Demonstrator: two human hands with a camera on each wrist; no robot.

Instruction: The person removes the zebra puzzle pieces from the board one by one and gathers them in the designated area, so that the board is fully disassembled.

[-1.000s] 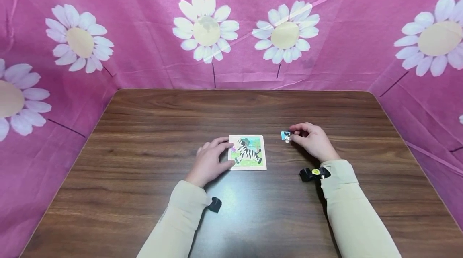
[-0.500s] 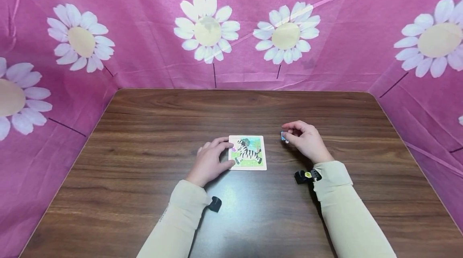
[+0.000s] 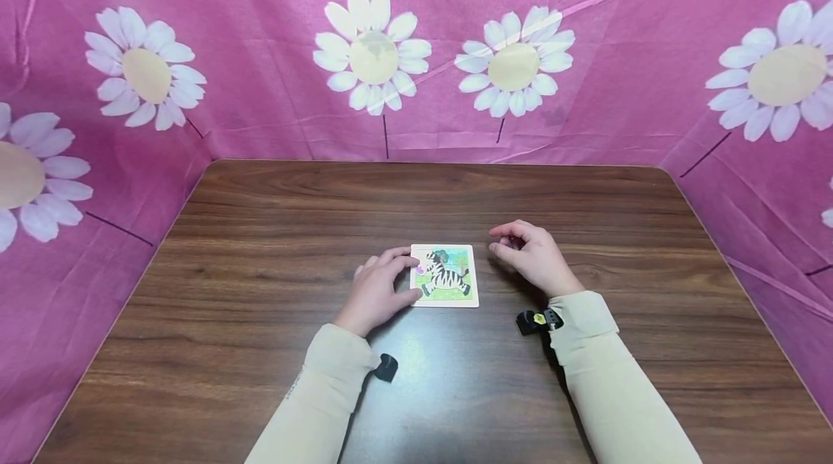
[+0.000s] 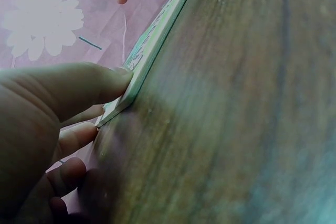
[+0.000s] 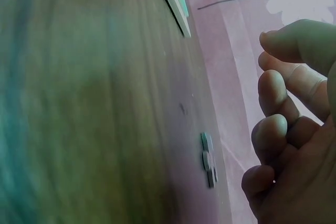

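Observation:
A square zebra jigsaw puzzle (image 3: 449,277) in a pale frame lies flat on the table. My left hand (image 3: 376,294) holds it at its left side, thumb near the lower left corner and fingers along the rim farther up. In the left wrist view the thumb (image 4: 100,85) rests against the frame's edge. My right hand (image 3: 535,258) hovers to the right of the puzzle, thumb and forefinger apart and the other fingers curled, with nothing between them. Below that hand, a small puzzle piece (image 5: 208,161) lies on the table in the right wrist view; the hand hides it in the head view.
The brown wood-grain table (image 3: 293,225) is bordered at the back and sides by a pink cloth (image 3: 260,52) printed with large white daisies. A black wrist camera (image 3: 387,368) sits at the left cuff, and another black camera (image 3: 530,321) at the right.
My right hand has moved left toward the puzzle, and the small piece that showed at its fingertips is now hidden in the head view. My left hand and the puzzle have stayed in place.

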